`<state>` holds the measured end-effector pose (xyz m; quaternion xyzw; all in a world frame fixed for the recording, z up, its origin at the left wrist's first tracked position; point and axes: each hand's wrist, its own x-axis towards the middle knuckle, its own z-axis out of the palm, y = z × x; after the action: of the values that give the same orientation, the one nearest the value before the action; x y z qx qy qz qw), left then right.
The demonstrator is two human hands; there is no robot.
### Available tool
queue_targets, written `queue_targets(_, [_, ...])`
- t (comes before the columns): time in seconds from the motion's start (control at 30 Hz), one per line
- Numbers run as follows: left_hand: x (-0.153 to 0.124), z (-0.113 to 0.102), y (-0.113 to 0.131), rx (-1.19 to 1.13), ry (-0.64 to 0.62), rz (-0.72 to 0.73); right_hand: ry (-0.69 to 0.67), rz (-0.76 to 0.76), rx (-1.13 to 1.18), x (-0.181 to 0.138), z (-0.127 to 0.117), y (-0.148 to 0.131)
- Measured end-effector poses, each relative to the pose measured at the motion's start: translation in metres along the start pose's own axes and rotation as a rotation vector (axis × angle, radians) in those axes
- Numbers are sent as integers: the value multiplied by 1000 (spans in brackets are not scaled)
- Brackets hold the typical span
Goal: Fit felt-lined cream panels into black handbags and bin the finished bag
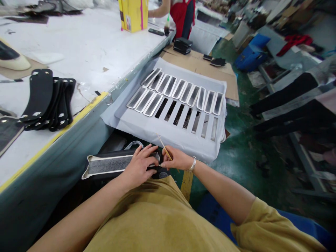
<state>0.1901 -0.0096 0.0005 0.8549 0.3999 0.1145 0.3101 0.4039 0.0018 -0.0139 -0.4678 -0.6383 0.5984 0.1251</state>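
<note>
My left hand point(140, 162) lies over the right end of a long black strap piece point(110, 165) with a grey textured strip, fingers curled and pressing a small shiny part against it. Pinched in my right hand point(175, 159) is a thin wooden stick point(164, 146), its lower end meeting the spot under my left fingertips. A bracelet sits on my right wrist. Just beyond my hands stands a white slotted tray point(147, 127). Several shiny metal plates point(181, 89) fill its far row and the left of its near row.
A white worktable with a yellow edge point(86, 105) runs along my left, carrying a stack of black strap pieces point(48, 101). A yellow box point(133, 14) and another person in a red apron point(182, 14) are at the far end. Cardboard point(199, 64) lies behind the tray, green floor to the right.
</note>
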Motion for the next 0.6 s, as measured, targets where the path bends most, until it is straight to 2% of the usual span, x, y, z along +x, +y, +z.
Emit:
queue_targets(0.13, [0,0,0,14,-3,12,23,-7,-26,0,0,0])
queue_targets(0.43, [-1,0,0,36,-19,29,41,68,-217,-2,-2,-19])
queue_targets(0.6, [-1,-1,2,25,-30,14,24,73,-223,-1,-3,-17])
